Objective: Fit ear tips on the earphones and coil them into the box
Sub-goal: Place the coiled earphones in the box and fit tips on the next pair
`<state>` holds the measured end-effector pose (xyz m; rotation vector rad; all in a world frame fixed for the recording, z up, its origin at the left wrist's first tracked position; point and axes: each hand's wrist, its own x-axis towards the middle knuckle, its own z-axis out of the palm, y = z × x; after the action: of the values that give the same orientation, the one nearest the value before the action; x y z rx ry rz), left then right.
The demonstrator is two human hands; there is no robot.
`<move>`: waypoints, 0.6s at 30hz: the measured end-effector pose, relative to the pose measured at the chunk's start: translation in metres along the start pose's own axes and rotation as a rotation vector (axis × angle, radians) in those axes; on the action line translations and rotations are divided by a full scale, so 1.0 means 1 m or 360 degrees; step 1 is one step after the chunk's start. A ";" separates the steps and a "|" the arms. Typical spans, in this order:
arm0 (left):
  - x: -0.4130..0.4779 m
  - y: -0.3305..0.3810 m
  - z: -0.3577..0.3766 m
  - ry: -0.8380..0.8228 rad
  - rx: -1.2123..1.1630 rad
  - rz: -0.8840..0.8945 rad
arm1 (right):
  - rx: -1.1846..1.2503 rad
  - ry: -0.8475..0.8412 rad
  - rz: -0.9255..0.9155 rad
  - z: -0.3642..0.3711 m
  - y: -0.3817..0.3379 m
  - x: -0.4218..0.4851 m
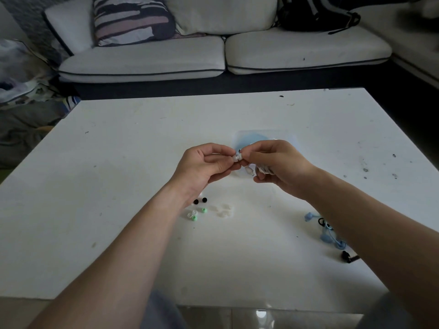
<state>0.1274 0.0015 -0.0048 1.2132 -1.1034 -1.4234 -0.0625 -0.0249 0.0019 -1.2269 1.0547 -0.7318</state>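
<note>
Pinching white earbud [236, 158], left hand [202, 166] and right hand [278, 165] fingers clamped on it

The head-worn camera looks forward and down over the near white table [114, 176] toward the sofa [142, 60].

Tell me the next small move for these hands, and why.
Probably press the white ear tip fully home on the white earphones. The left hand pinches the tip against them while the right hand grips them, so the fitting looks unfinished.
</note>
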 end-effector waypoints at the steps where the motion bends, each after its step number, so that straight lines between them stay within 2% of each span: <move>1: 0.000 0.000 0.000 0.0000 -0.0001 -0.0005 | -0.0023 -0.0028 0.0002 -0.001 0.000 0.000; 6: 0.000 -0.002 0.000 0.0010 -0.0019 -0.0023 | -0.0058 -0.0076 -0.0026 -0.002 0.003 0.002; 18: 0.003 -0.007 0.003 0.0063 -0.0093 -0.0067 | -0.0077 0.0149 -0.0096 0.005 0.013 0.007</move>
<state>0.1234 -0.0002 -0.0120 1.2239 -1.0081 -1.4476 -0.0567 -0.0266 -0.0122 -1.2803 1.1217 -0.8209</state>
